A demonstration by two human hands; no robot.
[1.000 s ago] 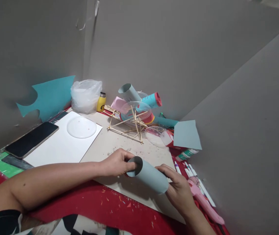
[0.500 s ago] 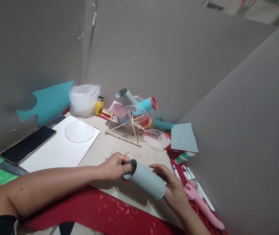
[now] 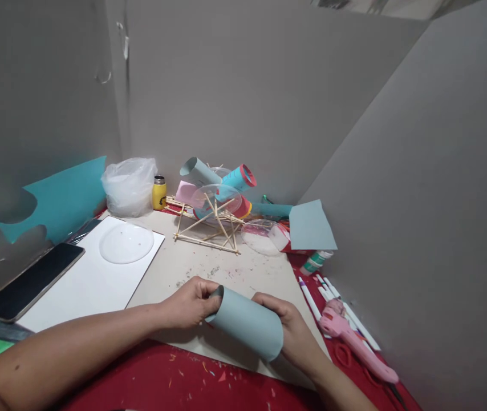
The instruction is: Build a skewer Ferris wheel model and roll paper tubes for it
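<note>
Your open ground is the beige board (image 3: 264,279), its middle flecked with dark specks; it stretches from your hands back to the frame of thin sticks (image 3: 207,244). Its front edge slants just below your work, with the red surface (image 3: 158,377) showing beyond, dotted with paper scraps. Mind the right side — the board's edge passes just beside your right hand (image 3: 290,328), and past it sit a white marker (image 3: 309,299) and a pink glue gun (image 3: 361,348), hemmed in by the grey wall (image 3: 435,205). On the left, your forearm crosses near the lower end of the white sheet (image 3: 81,291), which carries a clear plastic disc (image 3: 126,242); the phone (image 3: 33,279) lies farther out, along the sheet's left side. The grey-blue paper tube (image 3: 247,322) is between your two hands, tilted, its open end up toward the left and its other end lower on the right, above the near part of the board. Your left hand (image 3: 192,302) has its grip pinching the rim at that open end — a digit reaches into the mouth. The right grip closes round the lower end from behind, one finger along the tube's upper side, the others partly hidden.
</note>
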